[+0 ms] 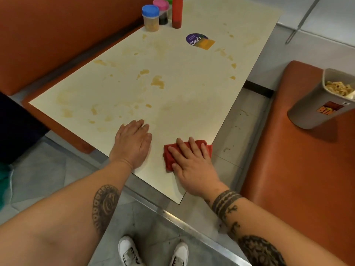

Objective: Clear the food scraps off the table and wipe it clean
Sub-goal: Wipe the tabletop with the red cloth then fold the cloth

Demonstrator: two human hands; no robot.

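A cream table (182,77) carries yellow-brown smears and wet patches (158,82) over most of its top. My right hand (192,164) presses flat on a folded red cloth (203,145) near the table's front right edge, fingers straight. My left hand (132,142) rests flat on the bare tabletop just left of the cloth. A grey bin (315,110) holding noodle-like food scraps (339,88) stands tilted on the orange bench seat at the right.
At the table's far end stand a blue-lidded jar (150,18), a pink-lidded jar (162,12) and a red bottle (177,13). A round sticker (198,41) is stuck on the tabletop. Orange benches (292,169) flank the table. Small crumbs (226,150) lie on the floor.
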